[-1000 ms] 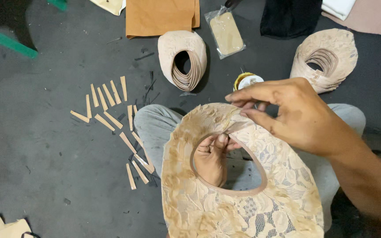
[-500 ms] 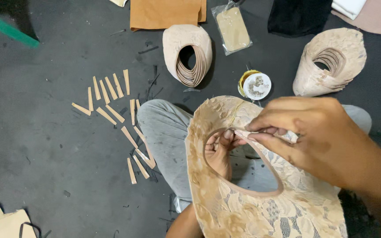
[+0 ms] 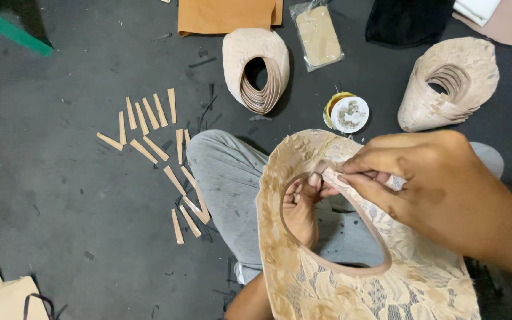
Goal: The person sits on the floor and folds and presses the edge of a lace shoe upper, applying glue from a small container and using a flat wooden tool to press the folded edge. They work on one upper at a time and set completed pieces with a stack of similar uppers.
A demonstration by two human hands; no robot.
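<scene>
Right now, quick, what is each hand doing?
Left hand: under the lace piece, fingers pinching its inner rim from below.
Right hand: fingers closed on the beige strip along that rim.

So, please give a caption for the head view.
Both hands, left hand and right hand, press trim onto a lace piece.

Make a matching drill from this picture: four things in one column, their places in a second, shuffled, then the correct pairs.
Things
1. round tin
2. small beige strips
3. lace shoe upper
4. clear packet

Places
A. scattered on the dark floor, left of the grey-trousered knee
B. held over the lap between the left hand and the right hand
C. at the top, beside the tan sheet
D. on the floor between the two stacks of uppers, just above the held piece

Pairs: 1-D, 2-A, 3-B, 4-C
</scene>
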